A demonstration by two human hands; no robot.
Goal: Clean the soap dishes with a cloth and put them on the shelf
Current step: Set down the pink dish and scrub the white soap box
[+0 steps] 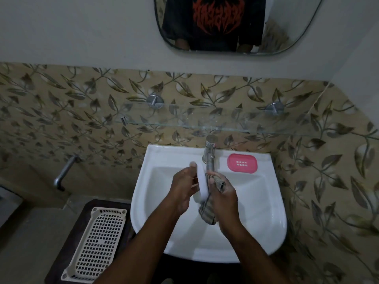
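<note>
Over the white sink basin [256, 212], my left hand [183, 189] holds a white soap dish [201, 184] on edge. My right hand [222, 198] presses a grey striped cloth [208, 213] against the dish; the cloth hangs down below it. A pink soap dish [242, 163] lies flat on the sink's back rim, right of the tap [209, 154]. A glass shelf [225, 121] is fixed to the tiled wall above the sink, with nothing on it.
A cream plastic basket [96, 247] lies on a dark surface left of the sink. A metal pipe spout [63, 173] sticks out of the wall at left. A mirror [287, 27] hangs above the shelf.
</note>
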